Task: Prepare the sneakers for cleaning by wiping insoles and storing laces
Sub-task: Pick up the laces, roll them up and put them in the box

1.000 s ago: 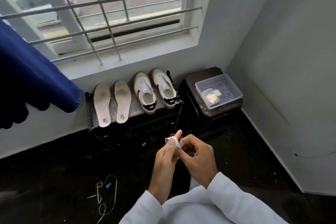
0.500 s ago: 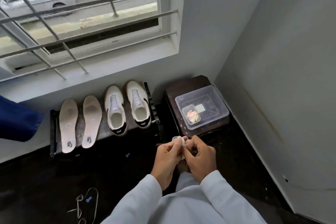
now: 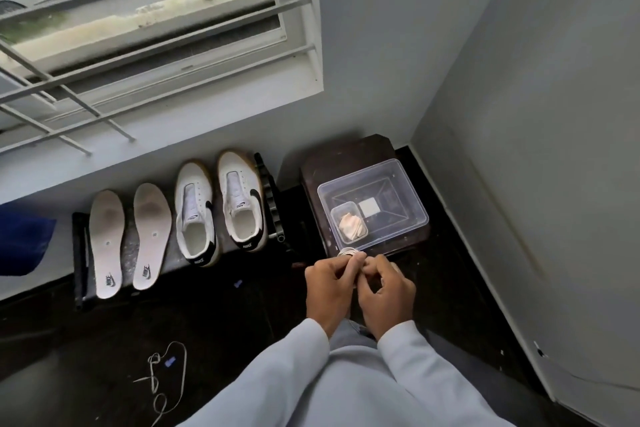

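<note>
A small coil of white flat shoelace (image 3: 350, 253) sat pinched between both hands, just in front of the near edge of a clear rectangular plastic box (image 3: 398, 196). The left hand (image 3: 329, 282) gripped it with curled fingers and the right hand (image 3: 389, 288) nipped it tightly from the other side. The box stood on a dark wooden stool (image 3: 346, 156) and held a small clear tub (image 3: 336, 216) of peach cloth (image 3: 351, 226). To the left, two white-and-black sneakers (image 3: 195, 215) and two pale insoles (image 3: 106, 243) lay on a black rack (image 3: 270, 198). A second loose white lace (image 3: 166, 381) lay on the dark floor.
</note>
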The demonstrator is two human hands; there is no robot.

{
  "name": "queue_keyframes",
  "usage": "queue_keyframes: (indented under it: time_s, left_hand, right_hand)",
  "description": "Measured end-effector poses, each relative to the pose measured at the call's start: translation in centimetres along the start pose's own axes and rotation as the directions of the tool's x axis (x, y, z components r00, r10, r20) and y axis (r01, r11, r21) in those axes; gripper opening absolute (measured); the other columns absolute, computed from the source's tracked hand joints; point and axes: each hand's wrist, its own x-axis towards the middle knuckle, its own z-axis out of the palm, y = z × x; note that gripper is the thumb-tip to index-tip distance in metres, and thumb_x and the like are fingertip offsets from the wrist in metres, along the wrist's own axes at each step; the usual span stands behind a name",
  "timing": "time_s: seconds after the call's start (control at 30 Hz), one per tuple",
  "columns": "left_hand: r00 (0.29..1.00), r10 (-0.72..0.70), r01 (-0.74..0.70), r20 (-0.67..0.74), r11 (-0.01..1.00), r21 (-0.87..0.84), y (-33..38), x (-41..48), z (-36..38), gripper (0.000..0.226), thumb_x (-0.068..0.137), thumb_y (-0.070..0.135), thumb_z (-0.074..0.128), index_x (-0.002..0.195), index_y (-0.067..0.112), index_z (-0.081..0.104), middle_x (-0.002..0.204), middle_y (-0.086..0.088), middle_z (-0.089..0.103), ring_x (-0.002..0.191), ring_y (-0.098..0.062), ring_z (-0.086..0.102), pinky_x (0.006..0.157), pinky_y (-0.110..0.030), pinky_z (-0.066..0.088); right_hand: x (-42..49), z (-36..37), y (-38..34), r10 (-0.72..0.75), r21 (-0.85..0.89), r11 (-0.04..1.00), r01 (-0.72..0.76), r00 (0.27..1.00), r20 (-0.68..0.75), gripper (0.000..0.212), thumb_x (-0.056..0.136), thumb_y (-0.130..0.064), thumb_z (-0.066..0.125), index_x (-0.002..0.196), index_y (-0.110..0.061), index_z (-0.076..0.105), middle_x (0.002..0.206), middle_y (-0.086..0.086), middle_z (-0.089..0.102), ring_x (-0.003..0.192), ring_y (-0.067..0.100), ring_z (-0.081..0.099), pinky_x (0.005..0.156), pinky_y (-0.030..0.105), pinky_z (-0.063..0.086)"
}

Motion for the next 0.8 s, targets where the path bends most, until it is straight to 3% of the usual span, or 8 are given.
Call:
queue_keyframes:
  time_s: [0.17, 0.33, 0.43, 0.5, 0.57, 0.67, 0.8]
  left_hand:
    - [0.994, 0.091, -0.082, -0.056, 0.986, 0.144, 0.2, 0.8, 0.8, 0.023, 0.092, 0.026, 0.068, 0.074, 0.015, 0.079, 0.061, 0.005, 0.072, 0.056, -0.002, 0.062, 0.059, -0.025, 0.055]
    - [0.981, 0.118, -0.091, -0.152, 0.981, 0.174, 0.6, 1.4, 1.1, 0.017, 0.088, 0.028, 0.073, 0.075, 0.019, 0.081, 0.059, 0.009, 0.072, 0.056, -0.008, 0.068, 0.056, -0.021, 0.053]
    - [1.0, 0.017, -0.017, -0.001, 0.997, 0.072, 0.0, 2.6, 0.7, 0.015, 0.09, 0.028, 0.071, 0.085, 0.018, 0.082, 0.071, 0.005, 0.077, 0.067, -0.008, 0.071, 0.066, -0.029, 0.059]
    - [0.972, -0.096, 0.114, 0.214, 0.991, -0.073, -0.4, 3.5, 0.1, 0.019, 0.094, 0.027, 0.066, 0.091, 0.014, 0.08, 0.082, -0.003, 0.078, 0.077, -0.013, 0.069, 0.077, -0.035, 0.06]
    - [0.953, -0.14, 0.173, 0.269, 0.979, -0.106, -0.7, 3.9, -0.2, 0.021, 0.096, 0.024, 0.063, 0.094, 0.011, 0.079, 0.087, -0.007, 0.078, 0.082, -0.017, 0.071, 0.084, -0.039, 0.06]
    - [0.984, -0.15, 0.159, 0.095, 0.982, -0.097, -0.6, 4.3, 0.3, 0.014, 0.089, 0.023, 0.072, 0.092, 0.012, 0.081, 0.081, -0.004, 0.079, 0.079, -0.017, 0.075, 0.081, -0.044, 0.062]
    - [0.99, -0.096, 0.09, -0.1, 0.994, -0.056, -0.3, 4.9, 0.9, 0.012, 0.077, 0.025, 0.083, 0.083, 0.015, 0.082, 0.072, 0.003, 0.078, 0.067, -0.013, 0.075, 0.068, -0.037, 0.064]
  right_hand:
    - [0.9, 0.1, 0.6, -0.025, -0.008, 1.0, 0.025, 1.0, 0.001, 0.022, 0.073, -0.004, 0.078, 0.067, -0.013, 0.06, 0.067, 0.002, 0.061, 0.053, 0.011, 0.049, 0.053, 0.003, 0.034]
    - [1.6, 0.5, 0.7, 0.078, 0.104, 0.991, -0.082, 0.996, 0.038, 0.019, 0.08, -0.013, 0.074, 0.07, -0.014, 0.059, 0.07, -0.001, 0.066, 0.058, 0.013, 0.059, 0.053, 0.023, 0.051]
    - [2.2, 0.5, 0.9, 0.067, 0.088, 0.994, -0.066, 0.998, -0.01, 0.021, 0.077, -0.009, 0.076, 0.068, -0.013, 0.058, 0.07, -0.002, 0.064, 0.057, 0.012, 0.057, 0.054, 0.017, 0.047]
    - [2.7, 0.4, 1.3, -0.013, 0.008, 1.0, 0.014, 0.999, -0.042, 0.022, 0.073, -0.003, 0.078, 0.067, -0.011, 0.058, 0.069, 0.001, 0.061, 0.057, 0.015, 0.055, 0.053, 0.013, 0.043]
    - [3.2, 0.4, 1.5, -0.137, -0.08, 0.988, 0.135, 0.99, -0.026, 0.024, 0.07, 0.002, 0.079, 0.064, -0.008, 0.058, 0.066, 0.002, 0.058, 0.057, 0.018, 0.054, 0.052, 0.018, 0.043]
    - [3.8, 0.8, 1.5, -0.157, -0.099, 0.983, 0.158, 0.987, 0.015, 0.025, 0.072, 0.002, 0.077, 0.064, -0.008, 0.056, 0.065, 0.002, 0.056, 0.056, 0.017, 0.051, 0.049, 0.017, 0.04]
    - [4.7, 1.2, 1.6, 0.096, 0.024, 0.995, -0.098, 0.993, 0.067, 0.021, 0.081, -0.012, 0.073, 0.068, -0.014, 0.056, 0.07, 0.0, 0.063, 0.06, 0.012, 0.058, 0.055, 0.017, 0.045]
